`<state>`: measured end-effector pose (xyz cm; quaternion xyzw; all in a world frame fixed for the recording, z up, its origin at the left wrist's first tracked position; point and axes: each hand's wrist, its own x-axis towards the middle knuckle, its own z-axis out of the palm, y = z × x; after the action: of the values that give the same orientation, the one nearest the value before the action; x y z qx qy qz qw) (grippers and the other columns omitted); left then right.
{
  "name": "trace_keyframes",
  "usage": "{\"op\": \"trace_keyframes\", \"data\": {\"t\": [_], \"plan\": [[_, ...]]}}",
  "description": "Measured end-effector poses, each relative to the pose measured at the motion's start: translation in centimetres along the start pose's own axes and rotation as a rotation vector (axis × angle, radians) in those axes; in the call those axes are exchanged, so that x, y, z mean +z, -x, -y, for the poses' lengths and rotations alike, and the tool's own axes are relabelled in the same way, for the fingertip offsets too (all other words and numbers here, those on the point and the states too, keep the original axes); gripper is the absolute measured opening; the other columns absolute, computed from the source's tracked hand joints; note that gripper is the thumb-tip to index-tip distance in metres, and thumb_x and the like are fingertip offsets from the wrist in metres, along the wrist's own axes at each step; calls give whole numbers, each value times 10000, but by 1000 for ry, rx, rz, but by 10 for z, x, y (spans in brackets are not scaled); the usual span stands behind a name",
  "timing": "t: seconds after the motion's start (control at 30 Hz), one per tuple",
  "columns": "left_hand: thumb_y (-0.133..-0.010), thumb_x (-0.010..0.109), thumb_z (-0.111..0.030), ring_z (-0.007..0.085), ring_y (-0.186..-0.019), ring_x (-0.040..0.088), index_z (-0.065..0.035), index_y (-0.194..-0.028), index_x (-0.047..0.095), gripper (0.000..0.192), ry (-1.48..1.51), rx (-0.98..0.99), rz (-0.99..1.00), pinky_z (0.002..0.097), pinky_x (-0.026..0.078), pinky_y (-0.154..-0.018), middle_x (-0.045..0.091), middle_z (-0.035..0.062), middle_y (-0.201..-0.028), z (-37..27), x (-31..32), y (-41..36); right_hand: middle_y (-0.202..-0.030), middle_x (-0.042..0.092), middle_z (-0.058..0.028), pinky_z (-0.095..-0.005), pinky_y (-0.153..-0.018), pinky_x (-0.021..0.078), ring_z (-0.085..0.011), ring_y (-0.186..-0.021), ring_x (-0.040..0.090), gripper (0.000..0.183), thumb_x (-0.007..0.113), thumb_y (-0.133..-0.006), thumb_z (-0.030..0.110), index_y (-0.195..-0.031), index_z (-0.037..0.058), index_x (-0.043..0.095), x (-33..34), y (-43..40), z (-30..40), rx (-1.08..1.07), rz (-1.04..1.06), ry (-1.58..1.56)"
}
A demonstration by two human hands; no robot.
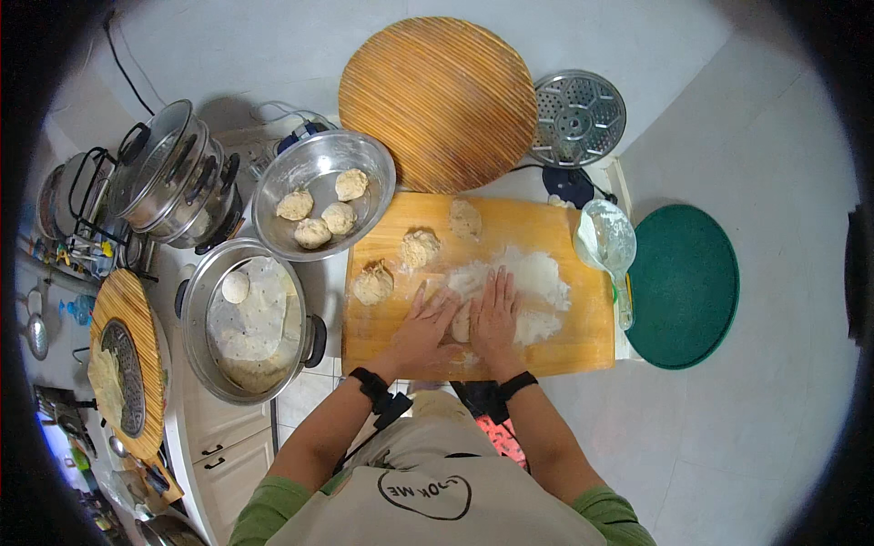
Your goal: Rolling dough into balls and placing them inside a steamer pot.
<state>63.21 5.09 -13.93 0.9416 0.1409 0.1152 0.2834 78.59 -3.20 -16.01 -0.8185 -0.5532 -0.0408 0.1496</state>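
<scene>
On a floured wooden board [587, 341], a smooth piece of dough [461, 323] sits between my hands. My left hand [430, 326] cups its left side, fingers slightly spread. Against its right side lies my right hand [496, 317], fingers stretched over the flour. Both hands hold the dough on the board, partly hiding it. A heap of white flour [539, 269] spreads beyond and to the right of my right hand. Two rough dough lumps, one nearer [373, 283] and one farther [419, 249], rest to the left. A flatter dough piece [466, 218] lies near the far edge.
A steel bowl [372, 222] with several dough lumps stands at the back left. Below it is a steamer pot [194, 341] holding a lined layer and one dough ball [235, 287]. A plastic scoop [606, 235] with flour overlaps the board's right edge, beside a green round tray [686, 286].
</scene>
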Motion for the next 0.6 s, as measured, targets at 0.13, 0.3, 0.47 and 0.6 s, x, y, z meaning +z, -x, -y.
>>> {"op": "trace_keyframes", "data": {"t": [0.13, 0.3, 0.47, 0.6], "plan": [[-779, 586, -427, 338, -1383, 160, -18, -1393, 285, 797, -159, -36, 1, 549, -10, -1105, 290, 200, -1444, 15, 14, -3, -1459, 201, -261, -534, -1087, 137, -407, -1361, 171, 635, 415, -915, 287, -1393, -75, 206, 0, 18, 29, -135, 76, -453], [-737, 605, -525, 349, -1361, 209, -43, -1356, 384, 816, 195, 45, -204, 566, 25, -1102, 329, 198, -1423, -5, 7, 3, -1444, 199, -295, -534, -1088, 141, -420, -1354, 185, 629, 419, -910, 254, -1389, -84, 191, -4, 8, 53, -315, 110, -350], [-774, 553, -501, 341, -1363, 211, -36, -1357, 372, 768, -54, -125, 0, 542, 32, -1108, 348, 176, -1416, 2, 10, 0, -1442, 202, -293, -571, -1077, 125, -425, -1356, 174, 571, 372, -919, 248, -1365, -86, 247, -10, -7, 27, -191, 181, -6], [-771, 552, -530, 321, -1356, 237, -16, -1363, 346, 810, -256, 30, -16, 514, 38, -1118, 386, 164, -1394, -3, 2, -3, -1435, 207, -300, -574, -1080, 114, -435, -1350, 178, 573, 347, -919, 280, -1358, -80, 271, 1, 49, 37, -191, 91, -368]]}}
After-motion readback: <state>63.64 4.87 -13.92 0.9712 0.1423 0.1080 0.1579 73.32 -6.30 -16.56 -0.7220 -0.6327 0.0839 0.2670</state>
